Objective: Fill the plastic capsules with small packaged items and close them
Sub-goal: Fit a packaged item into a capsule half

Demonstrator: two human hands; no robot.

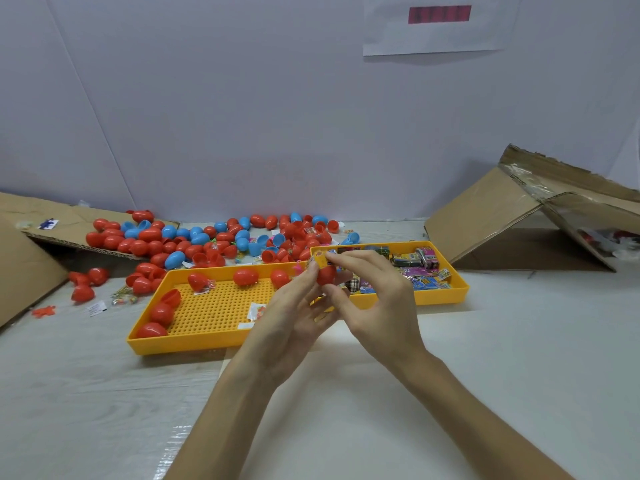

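Both hands are up together over the near edge of the trays. The left hand cups a red capsule half, fingers curled round its rounded end; the long axis runs roughly upright, open mouth up and tipped a little away from the camera. The right hand pinches a small yellow packet between thumb and forefinger, right at the mouth of that half, the packet's lower edge touching or just inside the rim; which, I cannot tell. So both hands are clamped, one on the half, one on the packet.

Below them lies the left tray, yellow with a perforated floor, holding several closed red capsules along its far and left sides, most lying on their sides. Just beside it, the right tray holds a heap of bright packets. Behind both, a loose pile of red and blue capsules and halves sprawls across the table, with cardboard leaning at the right and more at the left.
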